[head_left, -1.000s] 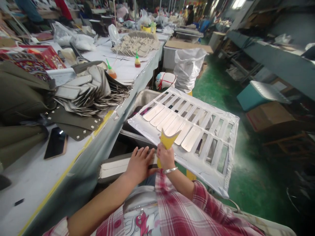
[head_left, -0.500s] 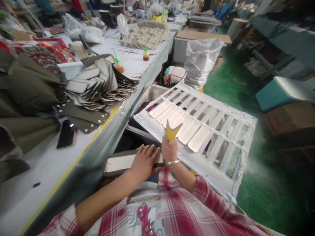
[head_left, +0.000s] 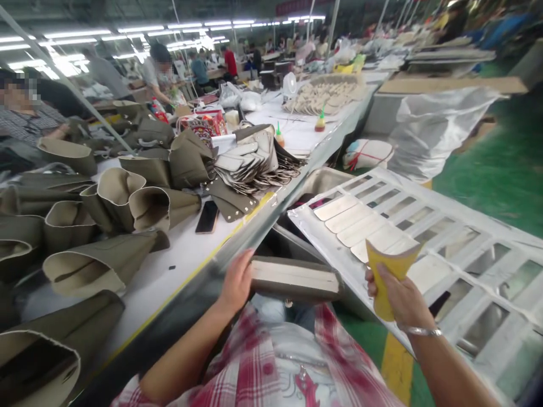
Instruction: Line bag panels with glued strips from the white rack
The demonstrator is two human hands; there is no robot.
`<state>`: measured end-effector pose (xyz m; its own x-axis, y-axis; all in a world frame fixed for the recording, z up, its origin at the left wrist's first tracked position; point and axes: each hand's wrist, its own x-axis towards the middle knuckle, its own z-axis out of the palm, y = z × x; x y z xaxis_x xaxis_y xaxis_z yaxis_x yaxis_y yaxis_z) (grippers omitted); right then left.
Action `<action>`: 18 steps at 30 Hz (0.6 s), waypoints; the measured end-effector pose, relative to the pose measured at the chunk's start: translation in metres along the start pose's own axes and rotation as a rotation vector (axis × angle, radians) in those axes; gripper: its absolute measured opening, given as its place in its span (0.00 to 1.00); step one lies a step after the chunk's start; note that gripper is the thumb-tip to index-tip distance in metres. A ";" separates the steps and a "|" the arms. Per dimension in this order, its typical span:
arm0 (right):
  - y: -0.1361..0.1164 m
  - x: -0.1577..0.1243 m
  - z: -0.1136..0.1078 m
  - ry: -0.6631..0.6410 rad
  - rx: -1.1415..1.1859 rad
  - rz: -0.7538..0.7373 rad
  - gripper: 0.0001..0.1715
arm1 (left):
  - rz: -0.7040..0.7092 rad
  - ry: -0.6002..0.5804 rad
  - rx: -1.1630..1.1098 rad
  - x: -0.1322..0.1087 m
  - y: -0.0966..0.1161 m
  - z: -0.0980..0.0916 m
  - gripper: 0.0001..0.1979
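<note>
My left hand (head_left: 238, 281) grips the left end of a long flat olive piece with a white top (head_left: 294, 277), which lies across my lap beside the table's edge. My right hand (head_left: 399, 297) is closed round a curled yellow card (head_left: 389, 268) and hovers over the near edge of a white slotted rack (head_left: 487, 226). Several pale oblong pieces (head_left: 360, 223) lie on the rack's slats just beyond the card.
A long white worktable (head_left: 169, 265) on my left carries rolled olive bag bodies (head_left: 139, 206), a heap of flat grey pieces (head_left: 250, 161), a black phone (head_left: 207, 216) and glue bottles (head_left: 321, 120). Other people work at the far left. A white sack (head_left: 432, 127) stands on the green floor.
The view has swung up and to the left. My right hand with the yellow card has moved away to the right of the olive piece. My left hand has shifted to that piece's left end.
</note>
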<state>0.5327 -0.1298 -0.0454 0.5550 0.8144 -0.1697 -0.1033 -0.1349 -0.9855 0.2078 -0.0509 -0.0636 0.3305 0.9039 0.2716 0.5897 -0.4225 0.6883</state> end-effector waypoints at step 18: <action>0.003 -0.064 0.240 -0.495 0.318 -0.047 0.14 | -0.344 -0.130 -1.050 -0.024 -0.071 0.014 0.29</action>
<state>0.2992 -0.0470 -0.0349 0.1212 0.9923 -0.0260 -0.3728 0.0213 -0.9277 0.1686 -0.0437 -0.1281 0.3800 0.9221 -0.0731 -0.2313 0.1712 0.9577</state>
